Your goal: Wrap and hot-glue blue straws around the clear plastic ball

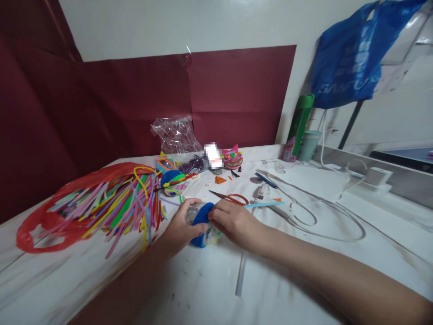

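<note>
My left hand [181,228] curls around a clear, rounded plastic piece, perhaps part of a bottle, with a band of blue pipe cleaner [200,240] wound about it. Its thumb lies across the blue band. On the other side, my right hand [233,221] has its fingers bent and pressed against the band's upper edge; the fingertips are partly hidden. Some yellow and green shows on the piece below the right fingers. Just behind the hands lie orange-handled scissors [237,198]. A light blue strip [265,204] extends to the right of my right hand.
Many coloured pipe cleaners [125,203] spill from a red plastic bag [25,234] at left. Decorated balls [173,183] and a pink cat-like figure [232,158] stand behind. A glue gun [274,203], its cable and a blue cutter [266,179] lie right. A grey stick [240,275] lies in front.
</note>
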Action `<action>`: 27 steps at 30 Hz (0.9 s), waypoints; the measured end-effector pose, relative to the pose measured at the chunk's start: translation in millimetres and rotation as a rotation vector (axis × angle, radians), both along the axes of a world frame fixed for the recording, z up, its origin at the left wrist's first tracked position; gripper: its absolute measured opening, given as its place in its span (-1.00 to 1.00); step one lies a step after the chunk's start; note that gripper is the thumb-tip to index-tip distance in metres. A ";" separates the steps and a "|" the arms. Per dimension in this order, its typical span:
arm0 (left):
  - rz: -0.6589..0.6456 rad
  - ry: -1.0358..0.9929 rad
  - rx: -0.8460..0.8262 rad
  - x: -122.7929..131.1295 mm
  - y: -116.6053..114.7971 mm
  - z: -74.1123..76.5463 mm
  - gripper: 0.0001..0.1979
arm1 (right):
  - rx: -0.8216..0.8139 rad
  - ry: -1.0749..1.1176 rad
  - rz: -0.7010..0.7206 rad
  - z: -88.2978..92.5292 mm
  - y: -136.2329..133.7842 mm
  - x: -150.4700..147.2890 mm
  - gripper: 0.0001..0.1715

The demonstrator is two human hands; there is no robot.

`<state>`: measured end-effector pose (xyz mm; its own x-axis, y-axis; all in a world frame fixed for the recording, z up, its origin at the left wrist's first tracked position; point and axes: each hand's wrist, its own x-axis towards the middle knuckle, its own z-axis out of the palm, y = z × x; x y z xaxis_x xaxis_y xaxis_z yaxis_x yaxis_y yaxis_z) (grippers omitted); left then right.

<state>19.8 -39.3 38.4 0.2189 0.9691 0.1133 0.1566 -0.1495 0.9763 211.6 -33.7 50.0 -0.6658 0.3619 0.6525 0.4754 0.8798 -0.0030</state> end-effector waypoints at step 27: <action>0.043 0.121 0.088 -5.4 5.6 -5.0 -0.40 | -0.677 0.344 -0.143 1.0 5.5 -5.1 -0.85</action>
<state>14.4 -33.7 33.4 0.1948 0.9655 0.1731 0.2805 -0.2239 0.9334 206.6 -28.2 50.9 -0.3823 0.8232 0.4198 0.4588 0.5635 -0.6870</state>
